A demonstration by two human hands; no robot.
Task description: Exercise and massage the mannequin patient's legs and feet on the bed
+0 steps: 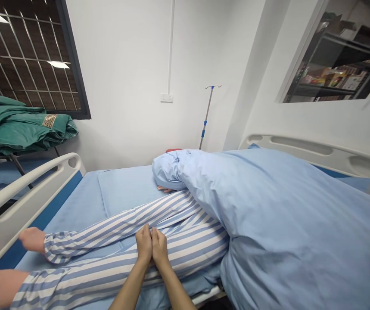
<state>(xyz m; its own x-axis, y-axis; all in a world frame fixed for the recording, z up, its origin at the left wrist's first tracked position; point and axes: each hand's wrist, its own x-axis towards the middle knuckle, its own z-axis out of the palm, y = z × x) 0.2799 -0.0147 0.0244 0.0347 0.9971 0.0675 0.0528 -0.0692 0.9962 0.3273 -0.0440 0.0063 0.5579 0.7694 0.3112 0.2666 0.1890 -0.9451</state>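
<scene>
the left hand (144,242) and right hand (159,243) sit side by side and touching, each curled into a loose fist, over the striped trousers (107,270) of a lying figure (116,224); whether they press or pinch the cloth, i cannot tell. from the hands, the trousers stretch along the bed (128,183) to two bare feet (33,240) around nine o'clock, a bunched blue quilt (278,215) lies at three, a drip stand (207,110) rises at one, and a green bundle (17,129) rests at ten
</scene>
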